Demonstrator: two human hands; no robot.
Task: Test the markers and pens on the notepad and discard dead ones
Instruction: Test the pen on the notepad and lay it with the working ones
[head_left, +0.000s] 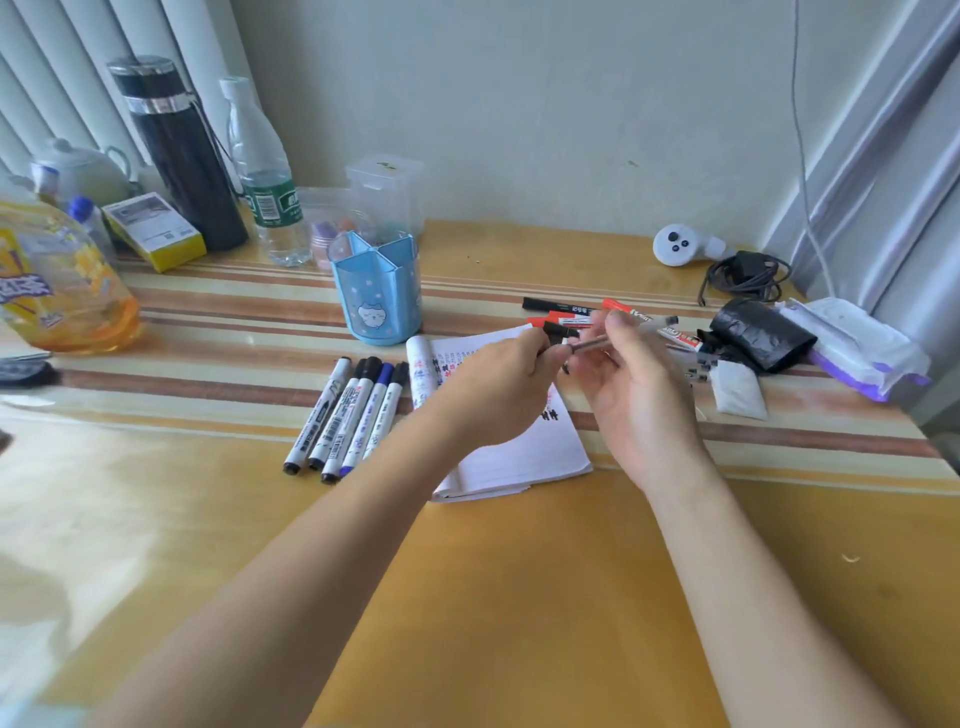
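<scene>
The right grip (636, 395) is clamped on a slim pen (592, 343), pinched between thumb and fingers. The left grip (498, 389) is curled round the pen's other end. The pen is held tilted in the air above the far part of the notepad (519, 457), which lies open on the counter (519, 597). A row of markers (348, 410) lies just left of the notepad. Red and black markers (566, 312) lie beyond it. A blue pen holder (376, 291) stands further left.
</scene>
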